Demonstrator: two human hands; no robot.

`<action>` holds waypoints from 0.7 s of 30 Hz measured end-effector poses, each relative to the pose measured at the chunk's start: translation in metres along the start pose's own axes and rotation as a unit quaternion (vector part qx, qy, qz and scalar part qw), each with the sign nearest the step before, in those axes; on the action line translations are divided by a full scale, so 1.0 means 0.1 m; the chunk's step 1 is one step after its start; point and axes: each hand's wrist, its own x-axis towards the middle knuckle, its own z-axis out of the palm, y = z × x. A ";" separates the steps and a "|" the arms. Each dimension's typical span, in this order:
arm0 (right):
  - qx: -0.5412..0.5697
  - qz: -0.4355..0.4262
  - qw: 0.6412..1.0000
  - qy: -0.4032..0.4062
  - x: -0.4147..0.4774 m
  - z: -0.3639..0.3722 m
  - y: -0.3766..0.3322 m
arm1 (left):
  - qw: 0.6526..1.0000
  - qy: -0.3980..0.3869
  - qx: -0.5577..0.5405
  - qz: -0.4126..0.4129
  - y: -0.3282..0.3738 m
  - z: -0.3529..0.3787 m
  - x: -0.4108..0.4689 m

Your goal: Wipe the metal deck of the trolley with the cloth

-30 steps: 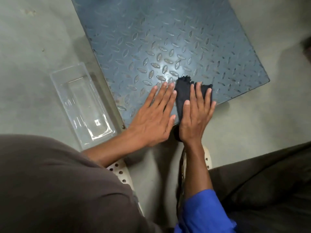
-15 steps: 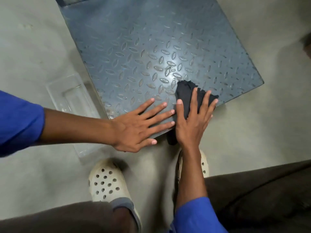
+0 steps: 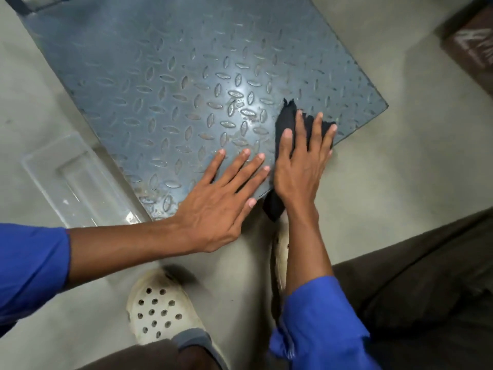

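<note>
Reading the deck (image 3: 186,76) first: steel tread plate, rigid and heavy by the look. It should not flex or shift under a push, so there is nothing to grab on it, just brace against it. The raised lozenge studs will likely snag fabric and trap dirt at their bases. Expect drag, and run strokes in more than one direction. Colour is blue-grey with a dull sheen, a bright glare spot mid-plate, and brownish scuffs around the studs toward the near edge. It sits low over the grey floor (image 3: 400,209), one corner pointing right.

Left hand (image 3: 221,204): flat on the plate's near edge, fingers straight and spread, gripping nothing. A brace, I'd say.

Right hand (image 3: 301,172): palm down on the cloth, fingers straight and fanned, pressing rather than pinching.

Cloth (image 3: 287,116): on the deck near that right-hand corner, under the right hand, with one tail hanging over the near edge. It is soft, light and limp, so it goes only where the palm pushes. A flat-palm hold suits it. It may bunch if the frayed far edge catches a stud, and the hanging tail wants tucking up. Black, ragged-edged, crumpled. Wet or dry: can't tell.
</note>
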 end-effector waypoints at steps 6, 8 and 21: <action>-0.039 0.074 0.996 -0.008 1.02 -0.28 0.40 | 1.000 0.003 -0.004 -0.015 0.06 0.04 0.41; -0.026 0.089 0.996 -0.003 0.99 -0.26 0.34 | 1.000 0.009 -0.008 -0.023 0.12 0.08 0.57; -0.004 0.153 0.988 0.019 1.46 -0.24 0.61 | 0.996 0.005 -0.053 -0.068 0.54 0.15 1.67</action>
